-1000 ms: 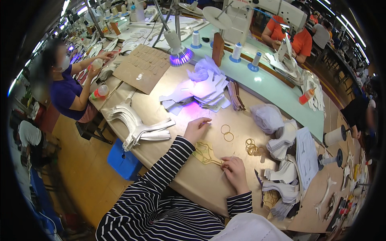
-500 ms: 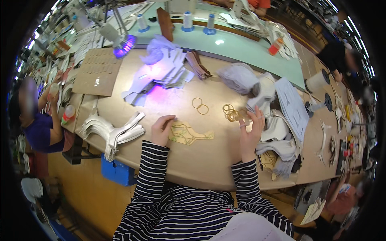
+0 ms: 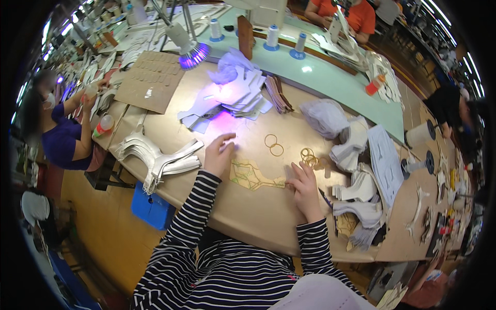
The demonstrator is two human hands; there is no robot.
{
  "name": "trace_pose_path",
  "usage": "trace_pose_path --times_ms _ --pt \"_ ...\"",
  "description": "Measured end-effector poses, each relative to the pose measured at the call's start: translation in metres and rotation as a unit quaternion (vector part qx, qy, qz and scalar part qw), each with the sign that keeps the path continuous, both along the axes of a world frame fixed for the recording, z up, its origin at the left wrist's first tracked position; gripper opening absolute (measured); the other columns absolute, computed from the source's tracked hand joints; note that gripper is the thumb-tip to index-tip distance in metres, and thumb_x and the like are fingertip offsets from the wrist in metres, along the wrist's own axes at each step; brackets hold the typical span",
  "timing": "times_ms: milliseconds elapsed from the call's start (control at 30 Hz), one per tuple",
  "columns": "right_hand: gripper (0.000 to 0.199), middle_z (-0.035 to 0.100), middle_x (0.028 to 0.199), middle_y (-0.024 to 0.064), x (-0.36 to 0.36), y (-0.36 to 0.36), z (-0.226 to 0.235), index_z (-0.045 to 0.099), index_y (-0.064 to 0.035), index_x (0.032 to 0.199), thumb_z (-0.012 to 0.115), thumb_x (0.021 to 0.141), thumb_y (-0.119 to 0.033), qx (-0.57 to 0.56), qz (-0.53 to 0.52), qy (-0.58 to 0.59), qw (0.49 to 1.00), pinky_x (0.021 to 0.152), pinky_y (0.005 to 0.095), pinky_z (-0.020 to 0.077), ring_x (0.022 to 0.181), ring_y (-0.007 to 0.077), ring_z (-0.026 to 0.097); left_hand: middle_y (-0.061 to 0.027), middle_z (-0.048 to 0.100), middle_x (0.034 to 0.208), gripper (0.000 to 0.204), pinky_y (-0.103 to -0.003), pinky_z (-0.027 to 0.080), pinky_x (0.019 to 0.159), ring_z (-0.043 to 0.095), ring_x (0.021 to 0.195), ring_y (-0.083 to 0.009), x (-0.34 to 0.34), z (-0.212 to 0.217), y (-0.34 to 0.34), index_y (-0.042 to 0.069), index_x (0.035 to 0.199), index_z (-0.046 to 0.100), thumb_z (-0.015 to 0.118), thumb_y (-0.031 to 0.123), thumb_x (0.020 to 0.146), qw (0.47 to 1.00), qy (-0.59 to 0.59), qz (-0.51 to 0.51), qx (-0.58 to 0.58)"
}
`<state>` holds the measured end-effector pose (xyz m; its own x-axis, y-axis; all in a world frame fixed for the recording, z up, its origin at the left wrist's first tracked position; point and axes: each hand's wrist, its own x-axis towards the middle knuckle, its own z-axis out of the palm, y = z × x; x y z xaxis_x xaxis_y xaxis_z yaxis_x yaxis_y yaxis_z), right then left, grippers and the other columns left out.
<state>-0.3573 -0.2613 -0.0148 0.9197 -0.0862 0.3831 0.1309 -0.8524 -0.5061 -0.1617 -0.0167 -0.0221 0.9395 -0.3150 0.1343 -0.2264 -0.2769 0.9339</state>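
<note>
A flat yellowish pattern piece (image 3: 248,173) with green lines lies on the table in front of me. My left hand (image 3: 219,156) is raised just past its wide left end, fingers apart, holding nothing. My right hand (image 3: 305,194) has its fingers stretched out beside the narrow right end; whether they touch it I cannot tell. Two thin yellow rings (image 3: 277,150), like rubber bands, lie beyond the piece. A small pile of the same rings (image 3: 308,156) sits just beyond my right fingertips.
White cut pieces (image 3: 155,155) are stacked at the left, grey-white ones (image 3: 240,95) under a lit lamp (image 3: 194,54). A cardboard sheet (image 3: 150,80) lies at the far left. Bagged and loose white pieces (image 3: 356,188) crowd the right. Thread spools (image 3: 272,39) stand behind. A co-worker (image 3: 67,126) sits at the left.
My right hand has come away from the ring pile, down and left to the pattern piece's narrow end. My left hand has opened and lifted off the piece's left edge. The view has shifted.
</note>
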Motion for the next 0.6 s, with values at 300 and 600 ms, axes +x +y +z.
trace_pose_path --times_ms 300,600 --pt "0.023 0.057 0.139 0.0179 0.001 -0.002 -0.010 0.072 -0.0026 0.096 0.059 0.081 0.010 0.168 -0.020 -0.027 0.985 0.111 0.0448 0.0406 0.133 0.0388 0.049 -0.0208 0.054 0.140 0.064 -0.051 0.029 0.117 0.046 0.134 -0.0389 0.205 0.002 -0.051 0.003 0.135 0.058 0.056 0.054 0.095 0.895 -0.196 0.061 0.397" --pt "0.020 0.057 0.138 0.0196 -0.001 -0.004 -0.011 0.071 -0.0017 0.095 0.062 0.081 0.008 0.204 -0.066 -0.017 0.977 0.111 0.0457 0.0402 0.131 0.0392 0.050 -0.0295 0.038 0.151 0.115 -0.047 0.027 0.119 0.033 0.143 -0.0436 0.171 0.002 -0.097 -0.007 0.148 0.037 0.067 0.076 0.074 0.864 -0.002 -0.063 0.500"
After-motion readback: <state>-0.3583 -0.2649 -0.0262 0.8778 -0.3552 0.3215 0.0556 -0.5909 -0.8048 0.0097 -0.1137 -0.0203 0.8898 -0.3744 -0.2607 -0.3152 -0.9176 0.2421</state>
